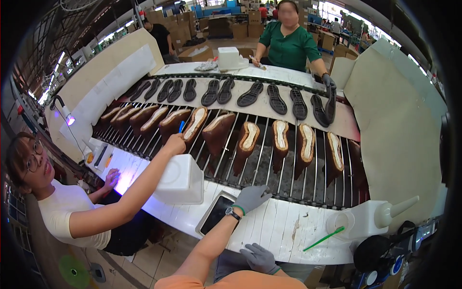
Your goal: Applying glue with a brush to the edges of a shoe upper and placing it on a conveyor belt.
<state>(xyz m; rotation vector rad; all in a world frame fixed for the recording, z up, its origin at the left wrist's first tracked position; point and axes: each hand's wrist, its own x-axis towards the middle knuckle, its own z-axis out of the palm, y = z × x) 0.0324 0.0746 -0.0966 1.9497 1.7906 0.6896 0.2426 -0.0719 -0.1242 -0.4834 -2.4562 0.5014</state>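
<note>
Upturned brown boot upper [280, 139], just beyond gloved left hand [252, 199], apart

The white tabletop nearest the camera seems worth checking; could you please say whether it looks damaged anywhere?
Yes: to the right of the left hand, the white tabletop shows thin, dark, crack-like lines and small dark patches. They look odd because they break the white surface.
</note>
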